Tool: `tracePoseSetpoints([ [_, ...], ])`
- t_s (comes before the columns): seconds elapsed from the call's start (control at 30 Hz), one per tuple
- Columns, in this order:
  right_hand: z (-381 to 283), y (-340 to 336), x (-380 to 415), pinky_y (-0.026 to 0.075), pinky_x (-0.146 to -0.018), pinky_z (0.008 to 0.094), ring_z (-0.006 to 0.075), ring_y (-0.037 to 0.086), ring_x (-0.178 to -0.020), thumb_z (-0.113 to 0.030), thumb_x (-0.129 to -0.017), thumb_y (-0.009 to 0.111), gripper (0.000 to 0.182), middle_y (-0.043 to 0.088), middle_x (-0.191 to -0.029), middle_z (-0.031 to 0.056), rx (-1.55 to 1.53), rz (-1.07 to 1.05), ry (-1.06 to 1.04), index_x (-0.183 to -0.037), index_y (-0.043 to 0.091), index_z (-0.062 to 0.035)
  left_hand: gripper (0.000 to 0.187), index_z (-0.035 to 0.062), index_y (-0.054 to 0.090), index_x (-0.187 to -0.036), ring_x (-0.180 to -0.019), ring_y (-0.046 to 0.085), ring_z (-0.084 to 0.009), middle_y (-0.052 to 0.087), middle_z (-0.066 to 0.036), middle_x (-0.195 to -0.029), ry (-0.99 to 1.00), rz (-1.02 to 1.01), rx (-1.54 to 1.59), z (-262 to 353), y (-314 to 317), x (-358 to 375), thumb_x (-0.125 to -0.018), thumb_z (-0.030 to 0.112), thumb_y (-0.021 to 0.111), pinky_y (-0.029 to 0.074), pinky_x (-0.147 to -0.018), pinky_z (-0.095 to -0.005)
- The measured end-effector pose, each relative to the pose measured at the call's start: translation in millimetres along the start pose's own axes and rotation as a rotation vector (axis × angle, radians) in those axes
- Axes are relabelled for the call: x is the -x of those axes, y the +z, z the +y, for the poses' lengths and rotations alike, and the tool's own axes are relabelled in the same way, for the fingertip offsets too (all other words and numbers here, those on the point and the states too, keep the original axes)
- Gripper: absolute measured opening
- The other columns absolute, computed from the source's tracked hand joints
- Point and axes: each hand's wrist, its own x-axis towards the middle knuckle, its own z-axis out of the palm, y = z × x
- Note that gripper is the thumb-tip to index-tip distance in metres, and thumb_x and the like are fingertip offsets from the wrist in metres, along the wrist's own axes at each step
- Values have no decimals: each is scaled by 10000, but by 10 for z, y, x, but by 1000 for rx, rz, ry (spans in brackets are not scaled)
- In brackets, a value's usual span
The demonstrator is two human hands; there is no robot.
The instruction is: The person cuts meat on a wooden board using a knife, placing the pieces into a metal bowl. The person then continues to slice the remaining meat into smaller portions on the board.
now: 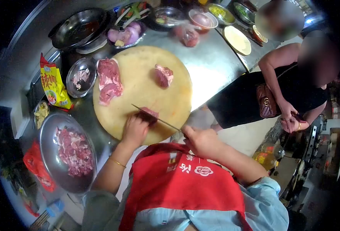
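My right hand is wrapped round the handle of a knife. Its blade reaches to the upper left across a small piece of raw red meat near the front of the round cutting board. Curled fingers of my left hand hold that piece just beside the blade; the fingertips are partly hidden. A long slab of raw meat lies at the board's left side. Another chunk of meat rests at the upper right of the board.
A large metal bowl of cut meat and a small metal bowl stand left, near a yellow packet. A black wok and bowls of vegetables line the back. A person in black stands right.
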Motion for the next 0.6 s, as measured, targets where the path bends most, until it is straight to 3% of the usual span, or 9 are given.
tracePoseSetpoints([
  [0.13,-54,-31,-32,502,-558,471,360,651,-665,-194,-838,579,279,655,-811,164,-17,-117,41,-1065,476,-67,339,125,660,-1092,-1002,533,-338,601,-114,-1093,66,92,14,-5,7,-56,-760,91,605,435,-882,-447],
  [0.4,-182,61,-605,511,-615,483,393,658,-730,-99,-829,535,307,662,-811,208,18,-405,169,-1106,429,-23,296,122,660,-1055,-957,538,-296,604,-69,-1041,-48,-47,75,1,-157,-72,-765,102,604,454,-854,-418],
  [0.43,-203,182,-747,500,-619,491,412,644,-727,-114,-830,546,293,650,-791,219,-40,-313,122,-1082,426,-25,286,121,660,-1047,-950,538,-292,603,-66,-1026,-58,-65,62,9,-147,-65,-768,105,603,455,-852,-415],
  [0.53,-105,395,-986,477,-634,507,451,615,-729,-142,-837,566,277,624,-753,241,-150,-115,-2,-1043,417,-30,85,48,598,-776,-863,513,-338,559,-123,-871,25,114,135,-26,-17,-89,-712,76,648,453,-765,-441],
  [0.6,-116,369,-896,478,-648,503,453,610,-742,-136,-843,563,283,621,-756,242,-188,-89,-23,-1060,414,-30,103,54,622,-817,-880,523,-330,570,-119,-899,-8,62,115,24,-84,-53,-733,100,661,455,-781,-433],
])
